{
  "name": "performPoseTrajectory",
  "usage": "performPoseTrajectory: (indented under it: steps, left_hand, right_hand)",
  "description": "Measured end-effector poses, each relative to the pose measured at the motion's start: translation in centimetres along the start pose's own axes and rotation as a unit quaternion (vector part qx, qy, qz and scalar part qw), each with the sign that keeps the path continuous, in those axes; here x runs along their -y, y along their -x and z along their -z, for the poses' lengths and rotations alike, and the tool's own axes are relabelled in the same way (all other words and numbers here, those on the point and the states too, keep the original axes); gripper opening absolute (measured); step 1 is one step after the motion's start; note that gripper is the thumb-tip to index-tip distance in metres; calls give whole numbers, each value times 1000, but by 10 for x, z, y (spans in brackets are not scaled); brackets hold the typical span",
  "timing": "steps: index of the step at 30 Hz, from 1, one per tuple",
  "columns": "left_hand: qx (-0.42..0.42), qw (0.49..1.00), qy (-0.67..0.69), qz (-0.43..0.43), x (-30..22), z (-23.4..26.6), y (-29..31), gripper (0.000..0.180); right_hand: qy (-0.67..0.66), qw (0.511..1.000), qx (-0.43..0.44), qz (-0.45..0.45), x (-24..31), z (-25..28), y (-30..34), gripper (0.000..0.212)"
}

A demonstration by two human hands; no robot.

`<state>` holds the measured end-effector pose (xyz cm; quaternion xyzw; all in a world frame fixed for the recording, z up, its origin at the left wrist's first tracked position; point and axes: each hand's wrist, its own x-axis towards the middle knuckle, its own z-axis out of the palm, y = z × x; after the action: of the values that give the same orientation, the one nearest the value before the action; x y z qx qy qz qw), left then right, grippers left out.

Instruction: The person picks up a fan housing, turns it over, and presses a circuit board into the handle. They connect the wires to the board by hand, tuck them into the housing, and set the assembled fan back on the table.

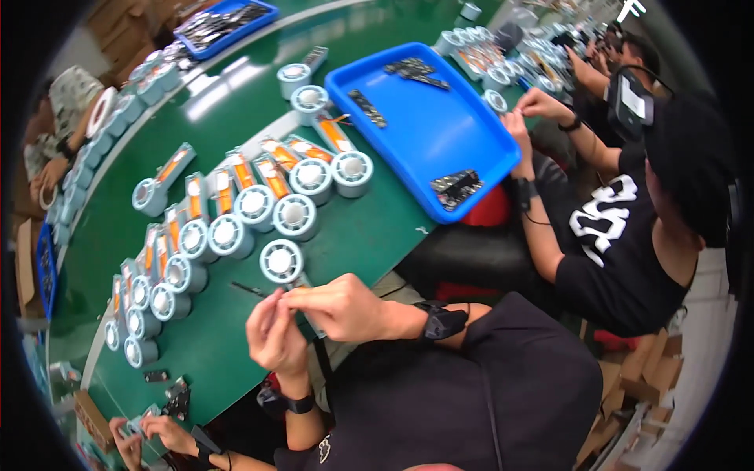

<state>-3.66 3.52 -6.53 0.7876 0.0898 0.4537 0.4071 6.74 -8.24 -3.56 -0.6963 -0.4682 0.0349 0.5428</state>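
Note:
My left hand [276,337] and my right hand [342,308] meet at the table's near edge, fingertips pinched together. Whatever they pinch is too small to make out. Just beyond them is a light-blue fan-like unit [281,261] with a round slotted head; its handle runs under my right hand and is partly hidden. A thin dark stick-like piece [248,289] lies left of that unit. Similar units stand in curved rows, such as one with a round head [294,217], their open handles showing orange parts. Another unit [149,196] lies apart, farther left.
A blue tray [424,133] holding several dark circuit boards [455,189] sits at the right on the green table [361,243]. A co-worker's hands [522,118] are beyond it. Another person's hands [149,430] are at lower left, near small black parts [178,398]. Another blue tray [224,27] stands far back.

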Motion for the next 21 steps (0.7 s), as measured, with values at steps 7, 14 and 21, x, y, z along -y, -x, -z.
performPoseTrajectory:
  steps: [7, 14, 21]
  left_hand:
    - [-1, 999, -34, 26, 9, 8, -1, 24]
    - [16, 998, -34, 42, 3, 6, -4, 27]
    - [39, 998, -31, 31, -5, 8, -12, 33]
  right_hand:
    - [2, 998, 58, -8, 7, 3, -2, 39]
    - [-28, 999, 12, 20, -8, 7, -6, 34]
    - [-41, 997, 43, 45, -16, 16, -18, 33]
